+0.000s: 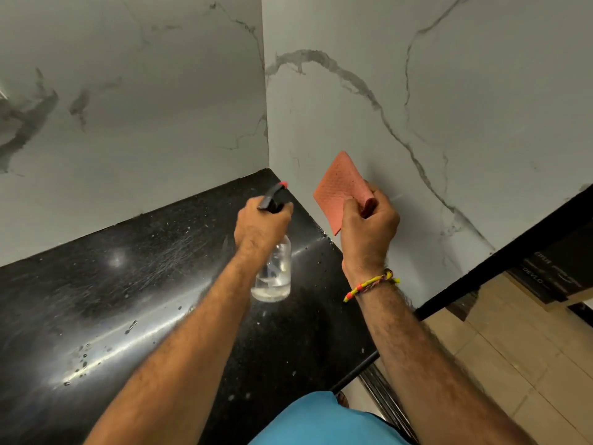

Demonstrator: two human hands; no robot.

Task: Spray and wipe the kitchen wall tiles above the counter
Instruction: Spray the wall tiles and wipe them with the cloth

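So this looks like the spray step, right at the inside corner where the two marble-look wall tiles [417, 130] meet above the black tabletop [112, 300]. The left hand [261, 224] is clenched around the neck of a clear spray bottle [272, 274], finger on the black trigger, and the red-tipped nozzle [282, 185] points toward about 1 o'clock, at the right-hand tile just past the corner seam. The bottle hangs above the tabletop, not resting on it, and it looks only about a quarter full of clear liquid.

The right hand [369, 226] is up at roughly 2 o'clock from the bottle, gripping a folded pink cloth [337, 191] by its lower edge, with most of the cloth sticking up toward 11 o'clock. It sits very close to the right-hand tile, but I can't tell if it's actually touching. I can't make out any mist or wet streaks on the wall either, so whether a squirt has landed is anyone's guess.

My read: wiping hasn't really begun on this patch. Next move calls for a squeeze or two aimed at the tile, then flattening the cloth against the wet spot and working outward from the corner. Droplets already sit on the tabletop around 7 o'clock, so drips may need a pass too.
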